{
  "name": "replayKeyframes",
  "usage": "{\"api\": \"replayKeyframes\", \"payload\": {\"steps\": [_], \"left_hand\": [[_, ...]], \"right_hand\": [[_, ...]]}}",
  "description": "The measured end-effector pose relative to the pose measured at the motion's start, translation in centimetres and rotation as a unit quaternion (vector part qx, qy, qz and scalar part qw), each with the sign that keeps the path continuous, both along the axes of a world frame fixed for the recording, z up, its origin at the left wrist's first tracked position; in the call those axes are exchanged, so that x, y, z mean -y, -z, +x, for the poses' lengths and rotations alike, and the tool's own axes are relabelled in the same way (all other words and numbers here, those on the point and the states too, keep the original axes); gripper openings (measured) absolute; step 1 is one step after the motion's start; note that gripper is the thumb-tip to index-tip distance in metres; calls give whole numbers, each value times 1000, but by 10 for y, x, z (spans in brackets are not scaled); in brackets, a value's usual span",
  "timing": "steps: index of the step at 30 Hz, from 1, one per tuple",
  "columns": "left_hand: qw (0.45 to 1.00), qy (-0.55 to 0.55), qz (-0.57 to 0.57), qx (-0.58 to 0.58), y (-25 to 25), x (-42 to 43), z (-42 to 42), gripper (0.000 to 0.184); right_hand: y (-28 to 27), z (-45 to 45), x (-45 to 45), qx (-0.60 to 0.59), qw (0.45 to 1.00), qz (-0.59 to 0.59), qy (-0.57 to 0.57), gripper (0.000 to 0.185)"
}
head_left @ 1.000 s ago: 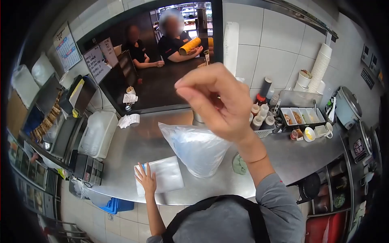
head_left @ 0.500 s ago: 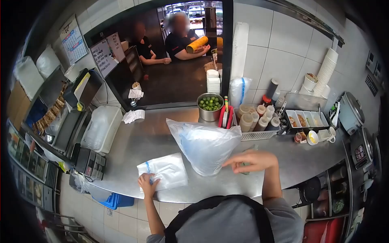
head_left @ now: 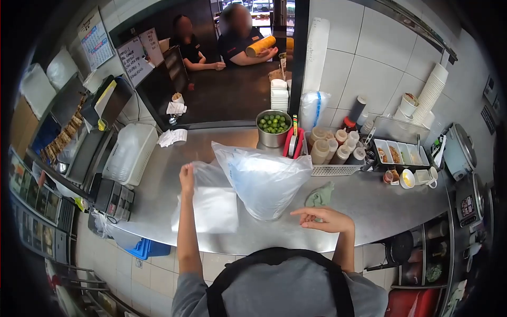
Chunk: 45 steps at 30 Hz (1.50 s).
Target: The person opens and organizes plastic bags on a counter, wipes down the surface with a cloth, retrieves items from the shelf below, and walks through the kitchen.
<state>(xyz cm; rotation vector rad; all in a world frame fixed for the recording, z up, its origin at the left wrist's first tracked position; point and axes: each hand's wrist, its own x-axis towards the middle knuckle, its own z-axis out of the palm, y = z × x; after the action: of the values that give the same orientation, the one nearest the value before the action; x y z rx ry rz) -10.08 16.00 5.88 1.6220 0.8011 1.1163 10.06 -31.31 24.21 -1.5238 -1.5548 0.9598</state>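
My left hand [head_left: 187,178] is closed on the upper corner of a flat plastic bag [head_left: 214,208]. The thin upper layer of that bag is partly lifted and see-through, while the rest lies whitish on the steel counter. Beside it stands a bulging white plastic bag [head_left: 264,182] with a wide spread top; its contents cannot be made out. My right hand [head_left: 325,219] hovers right of the bulging bag, index finger stretched toward it and the other fingers loosely bent, holding nothing. A green cloth [head_left: 320,194] lies just behind that hand.
Behind the bags are a metal pot of green citrus [head_left: 273,138], a basket of squeeze bottles [head_left: 338,169] and a condiment tray [head_left: 400,153]. A white plastic bin [head_left: 129,156] sits at left. Beyond the pass-through, two people stand, one holding a yellow cylinder [head_left: 261,46].
My left hand has moved forward from the near edge of the flat bag, drawing its upper layer open away from me. My right hand has shifted slightly nearer, uncovering more green cloth.
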Motion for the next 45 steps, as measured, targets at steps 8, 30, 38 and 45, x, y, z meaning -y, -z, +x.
{"api": "replayKeyframes", "payload": {"steps": [8,30,38,45], "left_hand": [[974,-72,-100,192,-79,-12,62,18],[855,-43,-54,514,-175,4,39,19],[863,-210,456,64,-218,202,13,24],[920,-75,385,18,-200,248,-4,27]], "right_hand": [[-3,-4,-4,-3,1000,-5,-2,39],[13,-51,-62,-28,990,-14,-134,54],[-6,-102,-110,-58,942,328,47,91],[23,-91,-116,-102,902,350,232,40]]}}
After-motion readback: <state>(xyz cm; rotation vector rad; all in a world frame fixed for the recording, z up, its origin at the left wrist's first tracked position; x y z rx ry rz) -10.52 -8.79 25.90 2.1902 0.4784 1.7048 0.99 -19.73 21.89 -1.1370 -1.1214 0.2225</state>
